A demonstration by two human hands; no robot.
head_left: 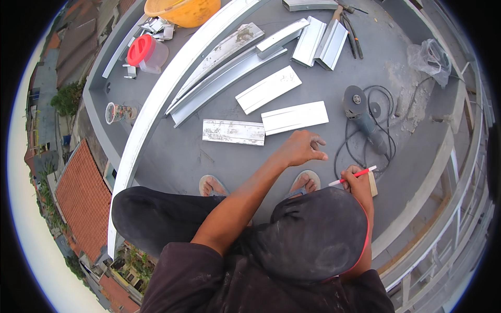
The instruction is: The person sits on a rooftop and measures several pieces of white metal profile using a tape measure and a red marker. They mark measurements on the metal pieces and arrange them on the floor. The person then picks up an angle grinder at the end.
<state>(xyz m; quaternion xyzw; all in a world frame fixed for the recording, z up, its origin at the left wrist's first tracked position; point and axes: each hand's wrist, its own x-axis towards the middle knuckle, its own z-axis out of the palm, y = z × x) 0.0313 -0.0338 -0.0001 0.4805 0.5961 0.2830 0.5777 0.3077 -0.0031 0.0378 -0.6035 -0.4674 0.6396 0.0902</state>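
My left hand (305,149) hangs above the grey floor, with thumb and fingers apart and nothing in it. Closed around a red marker with white ends (360,176), my right hand (359,186) is beside my right knee. A piece of wood (372,184) shows just past that hand; whether the hand touches it I cannot tell. Ahead of my left hand lie short metal channel pieces: a scuffed one (233,132), a cleaner one (295,118) touching its end, and another (268,89) behind them.
An angle grinder (365,117) with a coiled cable lies to the right. One long metal channel (156,99) runs along the left. Farther off are more channel pieces (309,41), pliers (356,39), a red-lidded tub (148,53), a yellow basin (182,11) and a plastic bag (430,60).
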